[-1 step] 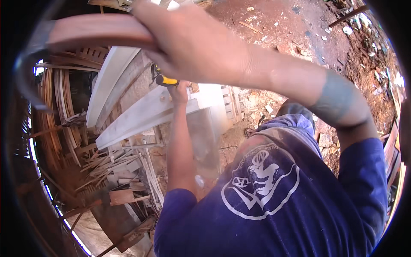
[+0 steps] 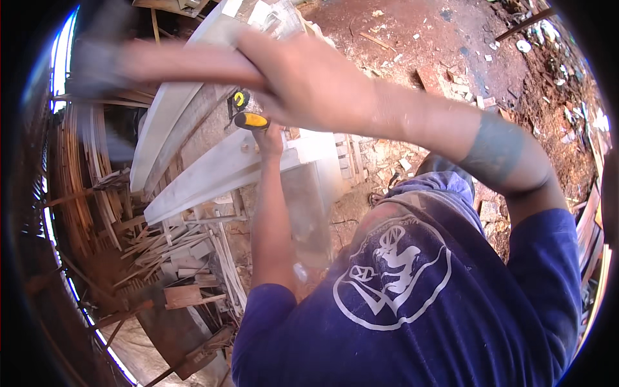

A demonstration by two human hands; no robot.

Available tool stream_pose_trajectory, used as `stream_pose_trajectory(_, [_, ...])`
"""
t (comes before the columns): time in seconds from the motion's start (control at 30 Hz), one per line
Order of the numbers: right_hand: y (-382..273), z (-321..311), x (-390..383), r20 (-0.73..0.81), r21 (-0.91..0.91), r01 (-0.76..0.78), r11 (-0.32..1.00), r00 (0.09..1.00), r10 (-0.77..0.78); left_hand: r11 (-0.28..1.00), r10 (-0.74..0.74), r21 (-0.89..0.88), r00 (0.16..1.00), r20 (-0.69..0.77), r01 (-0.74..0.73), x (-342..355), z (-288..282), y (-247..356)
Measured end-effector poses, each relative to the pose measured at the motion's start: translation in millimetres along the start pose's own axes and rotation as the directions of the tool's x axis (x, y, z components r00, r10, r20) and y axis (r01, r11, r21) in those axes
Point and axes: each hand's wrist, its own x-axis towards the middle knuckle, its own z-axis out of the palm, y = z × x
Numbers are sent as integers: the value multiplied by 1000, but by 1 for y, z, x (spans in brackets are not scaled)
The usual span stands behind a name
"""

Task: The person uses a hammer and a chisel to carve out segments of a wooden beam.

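My right hand grips the wooden handle of a hammer, raised over the work, its head blurred by motion at the upper left. Below it, my left hand is closed on a yellow-and-black handled tool, likely a chisel, held upon a pale tapered wooden piece. A yellow-and-black tape measure lies just beyond that handle. Another long pale tapered piece lies alongside to the left.
Stacked timber lines the left side, with loose offcuts and thin strips below it. The dirt floor is strewn with wood chips. A debris heap runs along the right edge.
My right hand and the hammer handle have shifted slightly down and to the right, uncovering more of the tape measure. My left hand stays in place.
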Motion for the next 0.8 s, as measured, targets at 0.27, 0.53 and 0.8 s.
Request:
stream_pose_trajectory(0.27, [62,-4,-74,277,-110,-506,856,811,515,991,-45,123,999,-22,48,-10,3,21])
stream_pose_trajectory(0.53, [83,-32,-128,97,-139,-650,747,742,663,988,112,-90,988,-105,-122,-55,-7,21])
stream_pose_trajectory(0.8, [50,-22,-89,235,-93,-551,830,797,556,993,-57,-110,998,-29,53,-8,-6,19])
